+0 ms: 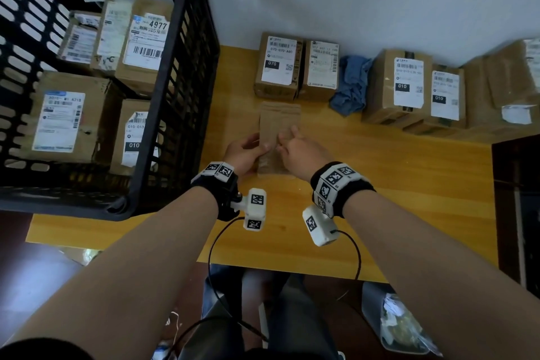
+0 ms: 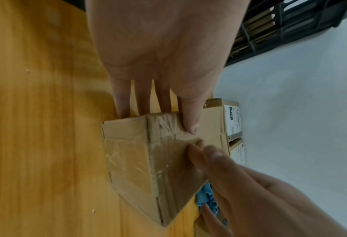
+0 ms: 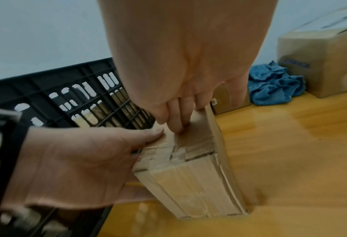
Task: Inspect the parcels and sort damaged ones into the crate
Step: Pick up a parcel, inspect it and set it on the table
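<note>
A plain brown parcel (image 1: 276, 126) with no label showing lies on the wooden table (image 1: 380, 184), between my two hands. My left hand (image 1: 257, 149) grips its left side, thumb on top and fingers down the side. My right hand (image 1: 287, 140) holds the top from the right, fingertips (image 3: 180, 128) curled onto the clear tape seam. In the right wrist view the parcel's (image 3: 195, 176) near end looks creased, with split cardboard at the seam. The black slatted crate (image 1: 175, 96) stands just left of it and holds several labelled parcels (image 1: 61, 120).
Two labelled parcels (image 1: 277, 67) (image 1: 320, 70) stand at the wall behind the held one. A crumpled blue cloth (image 1: 350, 85) lies to their right, then more boxes (image 1: 403, 88) (image 1: 445, 99) (image 1: 502, 90). Dark furniture (image 1: 517, 199) borders the table on the right.
</note>
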Action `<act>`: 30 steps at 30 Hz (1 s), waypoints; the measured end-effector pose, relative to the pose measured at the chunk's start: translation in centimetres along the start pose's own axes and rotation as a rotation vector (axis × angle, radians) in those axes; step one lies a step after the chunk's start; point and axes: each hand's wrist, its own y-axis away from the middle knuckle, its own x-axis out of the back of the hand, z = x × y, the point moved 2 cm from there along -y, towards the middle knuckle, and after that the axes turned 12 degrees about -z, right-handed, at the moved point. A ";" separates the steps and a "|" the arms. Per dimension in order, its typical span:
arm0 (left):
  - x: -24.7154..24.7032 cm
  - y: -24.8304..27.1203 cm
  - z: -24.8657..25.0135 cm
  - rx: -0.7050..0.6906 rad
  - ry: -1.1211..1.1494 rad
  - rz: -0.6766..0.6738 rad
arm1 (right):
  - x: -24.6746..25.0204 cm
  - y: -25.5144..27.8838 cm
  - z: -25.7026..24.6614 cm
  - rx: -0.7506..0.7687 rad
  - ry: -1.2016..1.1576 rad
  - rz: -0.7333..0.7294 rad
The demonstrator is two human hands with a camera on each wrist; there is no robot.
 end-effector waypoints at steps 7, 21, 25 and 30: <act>0.2 0.6 -0.2 0.010 -0.057 -0.027 | 3.1 2.7 3.2 0.109 -0.665 0.427; 0.6 -2.8 0.0 0.046 0.049 0.267 | 1.0 2.4 3.3 0.119 -0.926 0.351; 2.4 -2.2 1.2 0.067 0.067 0.300 | 1.4 2.2 1.8 0.125 -0.717 0.252; 1.4 -0.2 2.6 0.049 -0.035 0.122 | 1.3 0.9 0.3 0.135 -0.518 0.153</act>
